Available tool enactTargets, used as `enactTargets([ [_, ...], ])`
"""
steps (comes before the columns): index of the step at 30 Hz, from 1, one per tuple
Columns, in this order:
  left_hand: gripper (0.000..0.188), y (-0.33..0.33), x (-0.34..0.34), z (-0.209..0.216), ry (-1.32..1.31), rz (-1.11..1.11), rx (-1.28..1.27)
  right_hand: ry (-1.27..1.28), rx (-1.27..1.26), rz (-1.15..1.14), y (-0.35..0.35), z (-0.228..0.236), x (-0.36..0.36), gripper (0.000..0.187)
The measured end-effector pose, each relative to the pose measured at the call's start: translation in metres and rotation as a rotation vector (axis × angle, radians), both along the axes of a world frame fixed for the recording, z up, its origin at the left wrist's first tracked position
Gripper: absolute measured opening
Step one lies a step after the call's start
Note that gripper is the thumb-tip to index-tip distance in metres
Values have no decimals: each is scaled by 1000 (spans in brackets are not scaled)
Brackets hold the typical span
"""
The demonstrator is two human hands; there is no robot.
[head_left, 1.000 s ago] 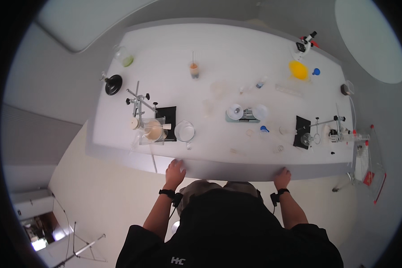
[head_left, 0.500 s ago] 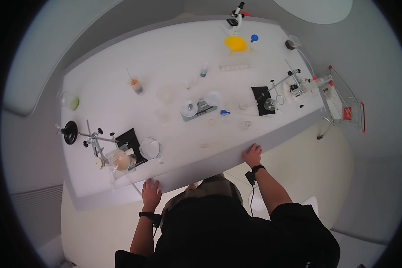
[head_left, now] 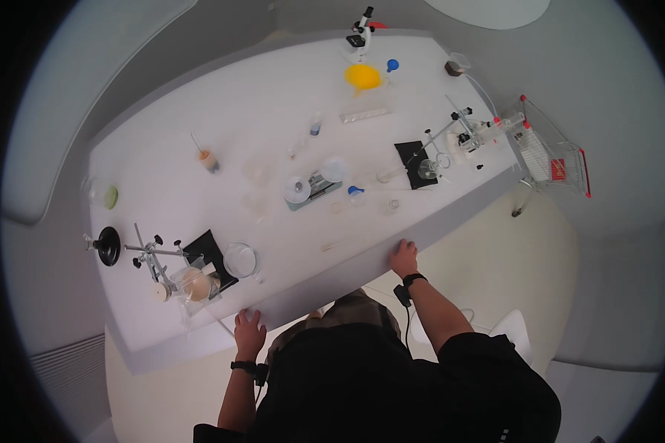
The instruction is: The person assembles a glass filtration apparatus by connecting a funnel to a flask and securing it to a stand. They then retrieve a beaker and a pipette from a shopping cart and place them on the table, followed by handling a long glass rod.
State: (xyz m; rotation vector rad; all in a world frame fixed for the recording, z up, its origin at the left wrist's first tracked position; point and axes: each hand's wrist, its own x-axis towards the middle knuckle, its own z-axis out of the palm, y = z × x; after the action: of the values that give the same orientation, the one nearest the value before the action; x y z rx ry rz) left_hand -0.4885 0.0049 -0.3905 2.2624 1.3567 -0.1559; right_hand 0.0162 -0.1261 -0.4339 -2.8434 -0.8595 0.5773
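Head view: table (head_left: 222, 96) bears balance (head_left: 316, 187), microscope (head_left: 359, 40); cart (head_left: 558, 151) by right end.

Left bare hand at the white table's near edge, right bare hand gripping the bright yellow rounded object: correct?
No: in the head view, the right bare hand is also at the near edge of the white table, far from the bright yellow rounded object. The rest holds.

Underside of table (head_left: 288, 244) hidden
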Motion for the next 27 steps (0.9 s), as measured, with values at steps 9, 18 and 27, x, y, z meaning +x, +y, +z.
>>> enactTargets([
  [9, 50, -9, 12, -6, 24, 84, -21, 131, 31, 141, -20, 8, 61, 30],
  [18, 59, -37, 52, -25, 126, 329, 2, -143, 710, -177, 26, 52, 200, 18],
  [27, 85, -34, 125, -57, 342, 803, 17, -212, 801, 126, 83, 110, 290, 16],
])
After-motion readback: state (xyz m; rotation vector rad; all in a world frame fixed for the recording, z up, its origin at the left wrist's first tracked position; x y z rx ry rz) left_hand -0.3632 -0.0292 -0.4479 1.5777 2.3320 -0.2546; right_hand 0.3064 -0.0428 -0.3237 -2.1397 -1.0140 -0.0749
